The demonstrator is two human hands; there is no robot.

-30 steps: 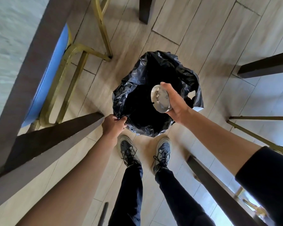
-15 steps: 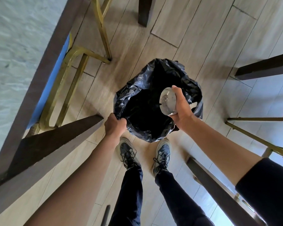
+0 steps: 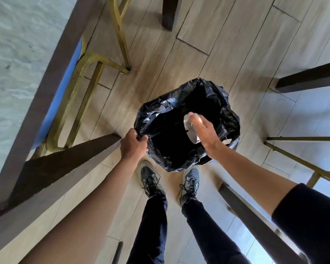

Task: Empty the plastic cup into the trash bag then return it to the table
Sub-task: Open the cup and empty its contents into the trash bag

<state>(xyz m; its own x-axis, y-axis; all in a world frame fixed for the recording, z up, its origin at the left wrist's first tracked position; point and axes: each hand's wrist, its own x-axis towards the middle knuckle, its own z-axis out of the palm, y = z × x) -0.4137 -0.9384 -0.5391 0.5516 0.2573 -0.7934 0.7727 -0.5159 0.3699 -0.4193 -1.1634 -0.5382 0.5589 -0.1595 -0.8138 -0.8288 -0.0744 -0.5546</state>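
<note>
A black trash bag (image 3: 223, 103) stands open on the wooden floor in front of my feet. My left hand (image 3: 133, 144) pinches the bag's near left rim and holds the mouth open. My right hand (image 3: 203, 131) grips the clear plastic cup (image 3: 190, 128) over the bag's opening, tipped on its side with the hand on top of it. Most of the cup is hidden by my fingers; I cannot tell what is inside it or the bag. The table (image 3: 17, 63) with its pale top runs along the left edge.
A dark table leg (image 3: 65, 166) slants in close to my left hand. A gold-framed chair with a blue seat (image 3: 95, 77) sits under the table. More dark legs (image 3: 311, 77) and a gold chair frame (image 3: 301, 161) stand to the right. My shoes (image 3: 151, 180) touch the bag's near side.
My right hand has rolled further over, turning the cup so its round end no longer faces me. The left hand keeps its grip on the bag's rim.
</note>
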